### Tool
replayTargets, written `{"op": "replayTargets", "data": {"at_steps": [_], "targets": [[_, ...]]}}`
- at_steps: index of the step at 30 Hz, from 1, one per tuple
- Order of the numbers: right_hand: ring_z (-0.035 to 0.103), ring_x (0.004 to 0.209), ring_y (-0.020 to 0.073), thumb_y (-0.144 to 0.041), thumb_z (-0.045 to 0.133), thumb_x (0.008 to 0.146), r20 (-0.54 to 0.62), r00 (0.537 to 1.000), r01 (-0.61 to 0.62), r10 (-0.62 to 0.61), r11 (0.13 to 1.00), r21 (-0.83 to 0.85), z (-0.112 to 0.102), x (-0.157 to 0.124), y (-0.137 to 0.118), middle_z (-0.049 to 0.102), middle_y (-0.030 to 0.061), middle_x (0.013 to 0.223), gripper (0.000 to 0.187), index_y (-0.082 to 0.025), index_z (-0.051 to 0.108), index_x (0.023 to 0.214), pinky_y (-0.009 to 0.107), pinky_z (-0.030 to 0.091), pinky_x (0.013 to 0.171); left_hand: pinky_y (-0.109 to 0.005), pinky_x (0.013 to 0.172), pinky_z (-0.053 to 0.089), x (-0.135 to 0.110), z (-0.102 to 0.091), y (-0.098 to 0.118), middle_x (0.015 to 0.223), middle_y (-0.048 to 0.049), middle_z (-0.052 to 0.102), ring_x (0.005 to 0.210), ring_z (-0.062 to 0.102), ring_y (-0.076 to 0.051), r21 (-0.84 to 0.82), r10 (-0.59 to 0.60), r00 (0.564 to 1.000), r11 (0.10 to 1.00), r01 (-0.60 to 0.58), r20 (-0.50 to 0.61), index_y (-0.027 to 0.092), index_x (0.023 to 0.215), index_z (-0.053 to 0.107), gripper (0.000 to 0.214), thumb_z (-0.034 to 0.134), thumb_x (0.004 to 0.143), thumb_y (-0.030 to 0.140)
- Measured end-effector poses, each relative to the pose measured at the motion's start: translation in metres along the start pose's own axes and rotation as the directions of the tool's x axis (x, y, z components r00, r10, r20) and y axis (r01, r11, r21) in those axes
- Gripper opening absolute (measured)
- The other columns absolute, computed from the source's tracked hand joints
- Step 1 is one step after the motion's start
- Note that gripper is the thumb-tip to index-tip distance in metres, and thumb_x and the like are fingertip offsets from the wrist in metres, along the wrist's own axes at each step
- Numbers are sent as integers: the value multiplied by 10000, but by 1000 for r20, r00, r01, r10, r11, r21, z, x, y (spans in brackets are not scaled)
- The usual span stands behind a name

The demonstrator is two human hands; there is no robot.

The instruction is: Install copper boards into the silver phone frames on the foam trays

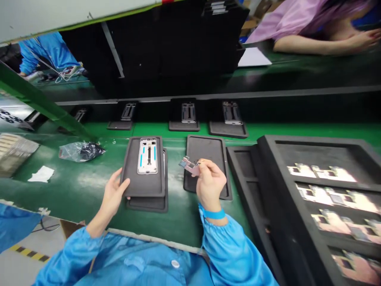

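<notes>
My left hand [114, 189] grips the lower left corner of a black foam tray [143, 185], thumb on top. A silver phone frame [148, 156] with blue strips lies in that tray. Beneath it, a second black tray [162, 204] sticks out, with the edge of another phone frame showing at its right. Between the thumb and fingers of my right hand [210, 180] is a small phone circuit board [190, 166], held above another black foam tray [205, 147]. The inside of that tray is partly hidden by my hand.
On the right, a large black foam tray [276, 174] holds rows of circuit boards [333, 173]. Phone frames in trays [183, 126] line the green strip behind. A plastic bag [80, 151] and white paper scrap [41, 174] lie left. Other people sit across the bench.
</notes>
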State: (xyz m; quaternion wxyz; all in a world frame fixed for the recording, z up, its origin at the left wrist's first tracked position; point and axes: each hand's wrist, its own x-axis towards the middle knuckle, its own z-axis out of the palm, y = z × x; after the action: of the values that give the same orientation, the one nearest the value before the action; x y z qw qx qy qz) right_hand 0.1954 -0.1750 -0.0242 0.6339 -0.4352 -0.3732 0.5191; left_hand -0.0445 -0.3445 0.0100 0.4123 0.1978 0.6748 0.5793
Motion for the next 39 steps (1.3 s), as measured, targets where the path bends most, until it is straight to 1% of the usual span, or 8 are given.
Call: {"op": "replayTargets", "data": {"at_steps": [3, 7, 11, 16, 19, 23, 28, 39], "targets": [[565, 558, 110, -378, 805, 741, -36, 999, -27, 27, 1000, -6, 1, 2, 2, 683, 22, 800, 231, -170, 703, 738, 235, 460, 443, -277, 464, 590, -21, 0, -17, 1029, 23, 769, 576, 664, -144, 3, -35, 998, 999, 35, 55, 353, 1409, 516, 630, 834, 866, 394], [560, 521, 106, -362, 810, 706, -40, 997, -72, 71, 997, -26, 3, 3, 5, 687, 14, 754, 220, -161, 723, 728, 246, 477, 445, -301, 433, 582, -23, 3, -32, 1076, -40, 765, 548, 661, -156, 47, -41, 998, 998, 39, 46, 266, 1462, 465, 788, 858, 813, 478], [559, 515, 108, -362, 820, 703, -8, 994, -114, 113, 993, -42, 4, 3, 4, 672, 2, 692, 215, -162, 747, 729, 247, 480, 457, -305, 480, 590, -22, -7, -42, 1154, -105, 736, 681, 713, -192, 331, 46, 999, 942, -49, 17, 199, 1504, 471, 752, 740, 891, 542], [586, 550, 116, -356, 842, 716, 70, 984, -159, 163, 985, -59, 5, -4, -2, 701, 18, 763, 191, -178, 773, 732, 266, 507, 486, -416, 714, 641, -16, -16, -21, 1277, -129, 647, 809, 689, -214, 822, 432, 900, 493, -285, 54, 194, 1396, 634, 602, 745, 881, 485], [601, 585, 125, -335, 846, 731, 141, 973, -172, 182, 982, -78, 6, -11, -2, 723, 34, 809, 160, -189, 782, 713, 278, 519, 514, -396, 820, 635, -7, 5, 7, 1336, -136, 639, 1055, 696, -257, 733, 574, 796, 453, -506, 195, 199, 1366, 646, 480, 726, 920, 357], [672, 741, 165, -271, 818, 798, 273, 960, -32, 63, 993, -117, 9, -22, -5, 747, 45, 810, 67, -222, 806, 753, 292, 559, 638, -382, 955, 606, 8, 62, 38, 1275, -117, 710, 1189, 683, -257, 429, 579, 676, 523, -736, 455, 198, 1290, 677, 387, 727, 908, 235], [708, 795, 172, -231, 789, 842, 379, 925, 44, 5, 992, -122, 14, -32, -18, 767, 52, 842, 46, -241, 827, 817, 291, 591, 671, -292, 783, 611, 20, 115, 42, 994, -66, 758, 852, 739, -173, 249, 486, 659, 663, -706, 575, 183, 1089, 704, 208, 705, 882, 164], [719, 789, 156, -198, 780, 862, 431, 902, 33, 3, 996, -77, 18, -36, -30, 757, 41, 871, 95, -269, 836, 892, 263, 617, 651, -282, 742, 593, 11, 115, 34, 1003, -77, 737, 908, 727, -174, 189, 625, 611, 607, -772, 486, 195, 952, 655, 58, 675, 941, 142]]}}
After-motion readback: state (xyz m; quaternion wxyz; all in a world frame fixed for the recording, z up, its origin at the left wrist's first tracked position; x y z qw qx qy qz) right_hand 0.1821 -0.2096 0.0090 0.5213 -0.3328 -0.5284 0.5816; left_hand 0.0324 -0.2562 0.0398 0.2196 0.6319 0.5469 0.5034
